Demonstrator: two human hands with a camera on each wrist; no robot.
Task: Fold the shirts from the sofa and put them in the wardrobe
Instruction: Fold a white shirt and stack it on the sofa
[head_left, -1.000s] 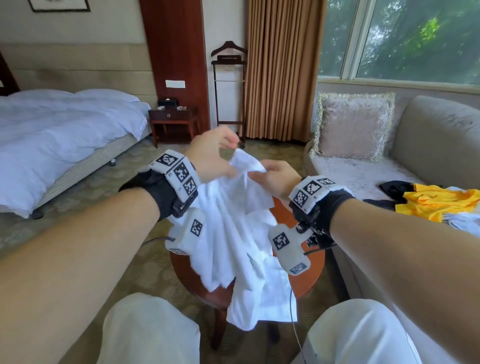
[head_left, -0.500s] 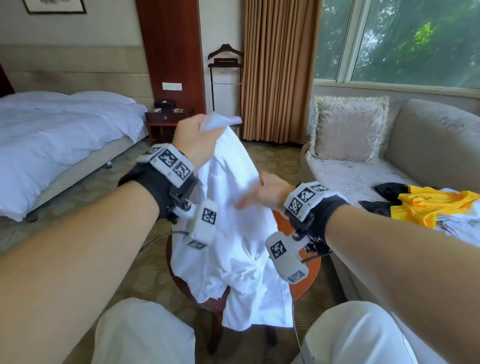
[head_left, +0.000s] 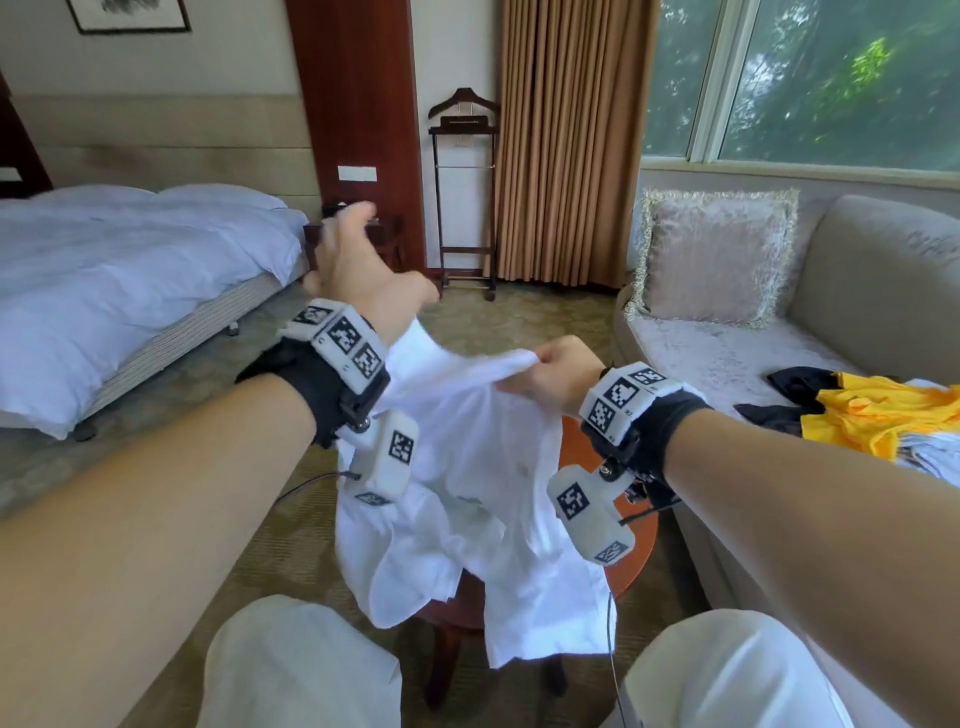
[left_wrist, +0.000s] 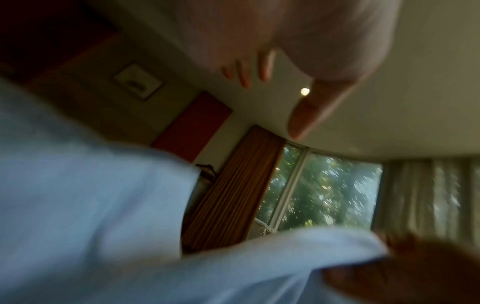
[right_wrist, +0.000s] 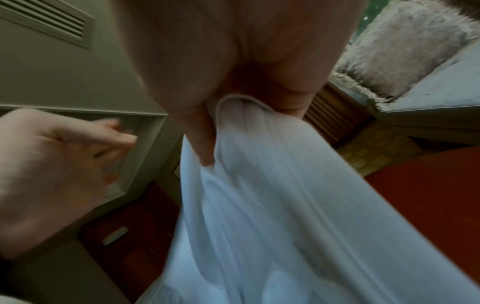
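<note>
A white shirt (head_left: 467, 467) hangs bunched over a small round wooden table (head_left: 641, 540) in front of my knees. My right hand (head_left: 540, 371) pinches an upper edge of it between thumb and fingers, as the right wrist view shows for the shirt edge (right_wrist: 233, 109). My left hand (head_left: 371, 260) is raised above and left of the shirt with its fingers spread and nothing in them; the left wrist view shows its thumb (left_wrist: 309, 111) free in the air. White cloth (left_wrist: 91, 205) lies against that wrist. More shirts, a yellow one (head_left: 883, 415) and a black one (head_left: 795, 384), lie on the sofa (head_left: 727, 358).
A bed (head_left: 130, 280) stands at the left and a nightstand (head_left: 387, 239) sits behind my left hand. A wooden valet stand (head_left: 462, 197) and brown curtains (head_left: 566, 145) are at the back. A fringed cushion (head_left: 717, 260) rests on the sofa. Carpet lies between bed and table.
My left hand, which held a corner of the white shirt up high, has let go and opened. The shirt's top has dropped, now held by my right hand alone.
</note>
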